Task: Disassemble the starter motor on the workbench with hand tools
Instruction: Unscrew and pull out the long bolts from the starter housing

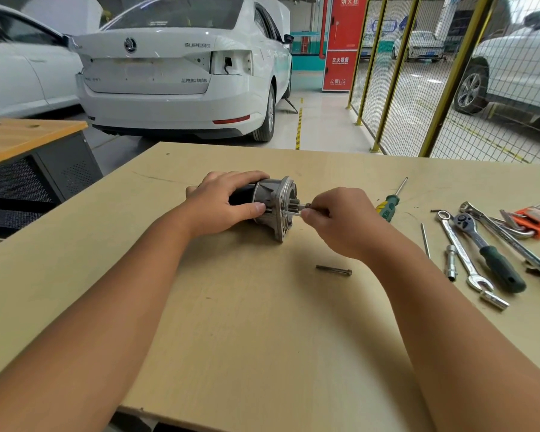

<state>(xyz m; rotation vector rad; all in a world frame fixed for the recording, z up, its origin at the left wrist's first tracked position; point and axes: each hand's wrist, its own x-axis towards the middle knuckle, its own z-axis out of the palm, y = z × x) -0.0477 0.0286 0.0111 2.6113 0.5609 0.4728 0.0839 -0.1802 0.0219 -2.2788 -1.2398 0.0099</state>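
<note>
A car workshop lies behind the scene, with a white saloon (181, 67) parked tail-on and a yellow mesh fence (418, 88) to the right, and in front of them a pale wooden workbench (262, 307) fills the lower view. The starter motor (270, 202) lies on its side near the middle of the bench, its grey flanged nose housing facing right and its dark body to the left. The left hand (225, 201) is wrapped over that dark body, fingers curled across the top and thumb pressed on the near side, steadying it. The right hand (334, 219) has its fingertips pinched together on a slim bolt (293, 212) that sticks out of the flange just below the pinion gear. One loose bolt (334, 270) already lies on the bench, nearer the person and well apart from the motor, so the step in hand looks like drawing out the second long through-bolt by hand. The next move probably calls for a straight pull along the bolt's axis while the left hand keeps the motor from rolling; after that the nose housing should be free to separate from the body. To the right lie a green-handled screwdriver (388, 205), a ratchet (487, 247), a combination spanner (462, 251) and an orange holder of hex keys (535, 218), all untouched.
</note>
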